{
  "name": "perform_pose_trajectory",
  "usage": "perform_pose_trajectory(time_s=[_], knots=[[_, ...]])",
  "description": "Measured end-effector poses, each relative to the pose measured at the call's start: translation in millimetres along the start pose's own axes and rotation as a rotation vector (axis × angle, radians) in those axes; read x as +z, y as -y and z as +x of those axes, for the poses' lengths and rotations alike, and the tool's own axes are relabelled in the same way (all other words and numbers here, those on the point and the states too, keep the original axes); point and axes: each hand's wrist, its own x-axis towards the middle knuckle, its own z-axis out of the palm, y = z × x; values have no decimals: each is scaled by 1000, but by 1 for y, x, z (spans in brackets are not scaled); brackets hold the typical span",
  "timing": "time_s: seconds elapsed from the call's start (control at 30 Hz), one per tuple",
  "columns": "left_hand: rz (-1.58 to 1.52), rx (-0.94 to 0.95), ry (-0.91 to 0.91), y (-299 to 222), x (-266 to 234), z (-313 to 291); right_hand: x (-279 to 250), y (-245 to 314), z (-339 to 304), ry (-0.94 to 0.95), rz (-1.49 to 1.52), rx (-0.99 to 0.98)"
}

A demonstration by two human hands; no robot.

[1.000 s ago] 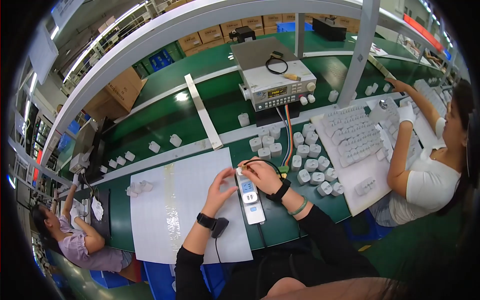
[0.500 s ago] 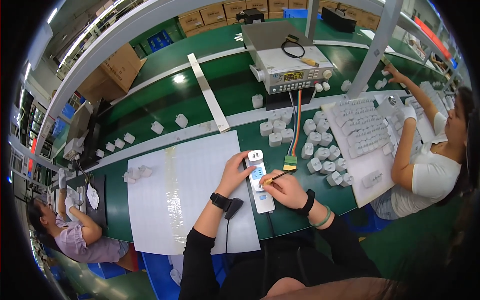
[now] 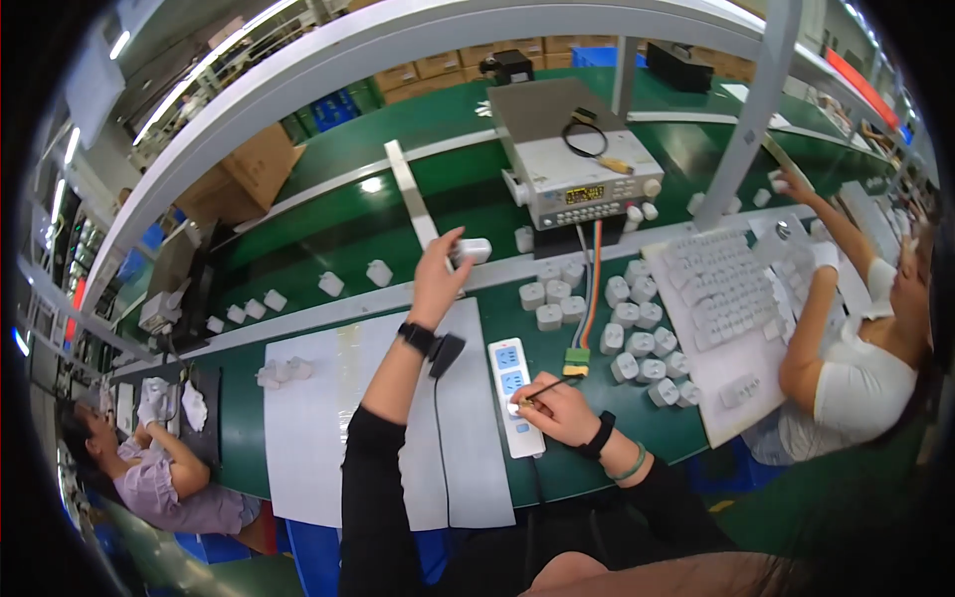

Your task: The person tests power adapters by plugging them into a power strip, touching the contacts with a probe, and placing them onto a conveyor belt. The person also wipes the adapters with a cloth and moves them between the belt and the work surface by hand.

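Note:
My left hand [image 3: 438, 277] is closed around a white plug-in charger [image 3: 475, 251], held above the grey rail at the bench's far edge. My right hand [image 3: 563, 412] rests by the lower half of a white power strip [image 3: 507, 358] with blue socket faces. Between its thumb and fingers is a cable connector [image 3: 530, 400] with a black lead, pointing at a small white piece on the strip. How far the connector is inserted there cannot be made out. Right of the strip, a green terminal block [image 3: 577, 356] hangs on coloured wires.
Several white chargers [image 3: 637, 343] stand to the right, near a board [image 3: 711, 298] of more chargers. A bench instrument [image 3: 587, 189] stands beyond. White sheeting [image 3: 378, 438] covers the bench at left. More chargers [image 3: 330, 285] line the green belt. One co-worker sits on each side.
My left hand has lifted the charger off the strip's far socket and carried it forward and left. My right hand stays at the strip's lower end.

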Motion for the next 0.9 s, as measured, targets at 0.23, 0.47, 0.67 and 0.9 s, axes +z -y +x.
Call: perform_pose_trajectory(time_s=[0.23, 0.47, 0.67, 0.9], knots=[[236, -69, 375, 52, 53, 44, -6, -1, -1, 41, 142, 17], [741, -121, 397, 89, -29, 68, -2, -3, 0, 15, 95, 40], [1239, -286, 612, 134, -45, 48, -8, -2, -1, 105, 79, 51], [-399, -415, 217, 63, -55, 12, -8, -5, -3, 7, 98, 18]])
